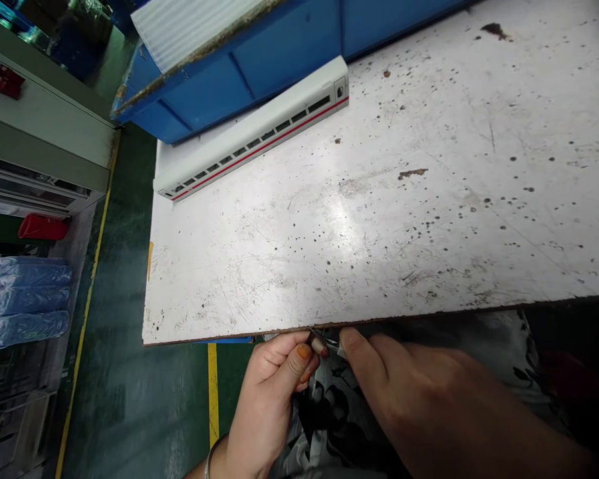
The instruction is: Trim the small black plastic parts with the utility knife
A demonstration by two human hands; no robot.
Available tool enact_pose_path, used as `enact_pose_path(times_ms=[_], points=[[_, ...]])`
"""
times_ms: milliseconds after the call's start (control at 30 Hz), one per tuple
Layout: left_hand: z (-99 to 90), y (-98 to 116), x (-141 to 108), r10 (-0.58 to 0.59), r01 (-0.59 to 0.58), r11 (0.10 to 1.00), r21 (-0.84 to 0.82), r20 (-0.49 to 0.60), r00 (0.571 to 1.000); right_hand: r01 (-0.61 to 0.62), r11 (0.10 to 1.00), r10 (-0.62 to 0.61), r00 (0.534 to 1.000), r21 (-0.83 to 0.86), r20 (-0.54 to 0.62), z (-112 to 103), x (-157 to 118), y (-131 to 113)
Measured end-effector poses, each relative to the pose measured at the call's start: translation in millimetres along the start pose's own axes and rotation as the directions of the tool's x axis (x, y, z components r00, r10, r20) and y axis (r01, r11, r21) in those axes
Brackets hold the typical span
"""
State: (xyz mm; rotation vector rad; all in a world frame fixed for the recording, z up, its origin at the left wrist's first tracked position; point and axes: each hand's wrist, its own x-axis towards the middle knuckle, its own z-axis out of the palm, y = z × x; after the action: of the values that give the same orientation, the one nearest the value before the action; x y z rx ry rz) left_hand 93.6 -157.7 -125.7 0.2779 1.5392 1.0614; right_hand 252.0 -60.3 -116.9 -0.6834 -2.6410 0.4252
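Note:
Just below the front edge of the white table, my left hand (274, 386) is closed in a pinch, thumb against the bent fingers. My right hand (419, 386) is also closed, with its index finger pointing toward the left fingertips. Between the two hands shows a thin, shiny sliver (330, 340), too small to name. What either hand grips is mostly hidden by the fingers. Farther back on the table lies a model train carriage (259, 136), white with a red stripe and dark windows, apart from both hands.
A blue crate (289, 53) with a white foam sheet (189, 30) stands along the table's back. The scuffed white table (289, 259) ends at the left above a green floor (144, 399) with yellow lines. Plastic-wrapped bottles (30, 299) and a red object (43, 227) are at far left.

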Motion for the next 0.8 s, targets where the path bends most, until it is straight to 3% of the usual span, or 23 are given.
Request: enact_pose_path(times_ms=[600, 800], points=[[3.3, 1.1, -3.2, 0.034, -0.034, 0.999, -0.001, -0.018, 0.999, 0.016, 0.994, -0.01, 0.999, -0.107, 0.054, 0.7, 2.2, -8.4], [5.8, 3.8, -2.5, 0.047, -0.047, 0.999, -0.006, -0.028, 0.998, 0.026, 0.996, -0.026, 1.0, -0.088, 0.009, 3.8, -2.5, -8.6]])
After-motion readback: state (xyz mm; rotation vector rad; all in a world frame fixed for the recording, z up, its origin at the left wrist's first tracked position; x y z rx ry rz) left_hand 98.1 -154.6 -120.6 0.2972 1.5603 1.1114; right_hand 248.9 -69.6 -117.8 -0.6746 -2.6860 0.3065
